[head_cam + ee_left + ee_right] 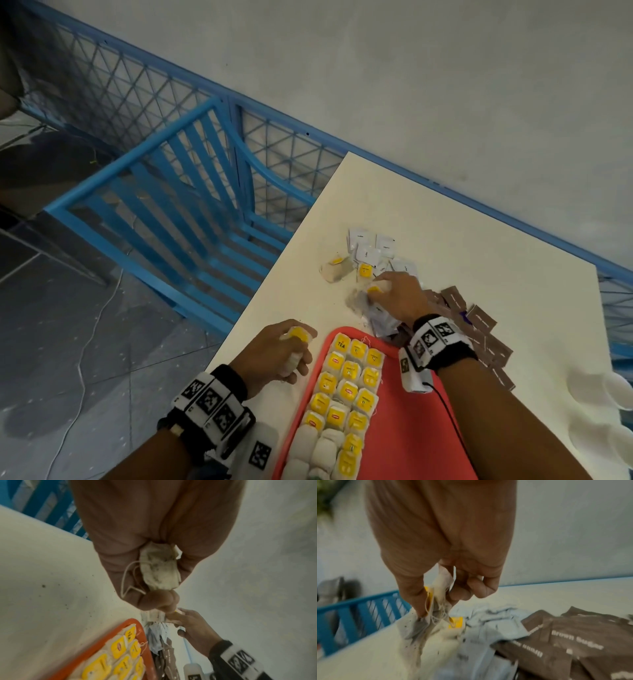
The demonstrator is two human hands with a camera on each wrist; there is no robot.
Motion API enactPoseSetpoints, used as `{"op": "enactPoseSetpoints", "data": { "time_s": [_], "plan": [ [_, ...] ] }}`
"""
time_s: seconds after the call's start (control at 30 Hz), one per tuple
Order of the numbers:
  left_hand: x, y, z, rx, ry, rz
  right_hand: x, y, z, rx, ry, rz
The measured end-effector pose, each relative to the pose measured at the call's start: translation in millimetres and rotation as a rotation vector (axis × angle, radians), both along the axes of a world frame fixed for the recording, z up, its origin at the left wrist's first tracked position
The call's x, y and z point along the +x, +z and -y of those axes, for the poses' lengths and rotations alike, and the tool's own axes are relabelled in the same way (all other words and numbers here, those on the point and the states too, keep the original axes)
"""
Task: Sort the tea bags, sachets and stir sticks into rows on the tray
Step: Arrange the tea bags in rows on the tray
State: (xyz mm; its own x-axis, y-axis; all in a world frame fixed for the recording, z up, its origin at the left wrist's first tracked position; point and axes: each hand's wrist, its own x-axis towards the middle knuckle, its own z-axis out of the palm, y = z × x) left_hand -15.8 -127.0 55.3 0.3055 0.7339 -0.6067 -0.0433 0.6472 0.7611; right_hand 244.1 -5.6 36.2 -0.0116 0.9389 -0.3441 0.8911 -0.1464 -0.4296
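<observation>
Paper tea bag with a yellow tag (pixel 374 290): pinched between the thumb and fingertips of the right hand (pixel 402 298), over the heap on the white table (pixel 479 233), string loose below the pinch. Unclear whether its lower end touches the heap. Sits just beyond the far end of the red plastic tray (pixel 407 431), so the way to the tray probably runs back toward the body and a little left. Hangs long axis roughly downward from the pinch; probably needs laying flat, tag up, to match the rows of yellow-tagged tea bags (pixel 346 387) along the tray's left part.

Second crumpled paper tea bag (pixel 295 346): clenched in the left hand (pixel 274 353), just beside the tray's left rim near its far corner. Nearer the rows than the right hand, so likely first down.

Further out, all on the table and none on the tray: two loose tea bags (pixel 337 267), white paper sachets (pixel 371 246) beyond the right hand, brown sugar sachets (pixel 479 325) heaped to the right of that wrist. No stir sticks in view.
</observation>
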Motion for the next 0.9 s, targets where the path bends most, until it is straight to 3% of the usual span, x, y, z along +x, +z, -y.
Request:
{"op": "enactPoseSetpoints", "data": {
  "time_s": [0.13,0.23,0.37,0.43,0.5,0.6,0.7,0.9],
  "plan": [
    [10.6,3.7,-4.8,-0.083,0.028,0.128,19.8,48.5,13.2,0.118,-0.053,-0.140],
    [19.7,6.4,-4.6,-0.099,0.039,0.159,26.7,84.2,32.3,0.095,-0.050,-0.223],
    [33.8,15.7,-1.9,-0.206,0.065,0.254,15.3,132.8,72.2,-0.129,0.135,-0.295],
    [42.4,30.1,3.0,-0.246,-0.015,0.333,0.4,145.9,92.6,-0.217,0.299,-0.254],
    [49.2,41.2,11.5,-0.264,-0.105,0.448,-18.5,145.2,108.0,-0.283,0.425,-0.243],
    [51.8,45.1,29.6,-0.302,-0.178,0.527,-36.7,126.2,122.9,-0.308,0.465,-0.298],
    [49.0,39.4,46.5,-0.291,-0.145,0.464,-43.3,109.7,136.1,-0.313,0.437,-0.344],
    [53.8,30.6,58.8,-0.215,0.004,0.274,-55.1,95.8,165.7,-0.007,0.319,-0.240]
  ]
}}
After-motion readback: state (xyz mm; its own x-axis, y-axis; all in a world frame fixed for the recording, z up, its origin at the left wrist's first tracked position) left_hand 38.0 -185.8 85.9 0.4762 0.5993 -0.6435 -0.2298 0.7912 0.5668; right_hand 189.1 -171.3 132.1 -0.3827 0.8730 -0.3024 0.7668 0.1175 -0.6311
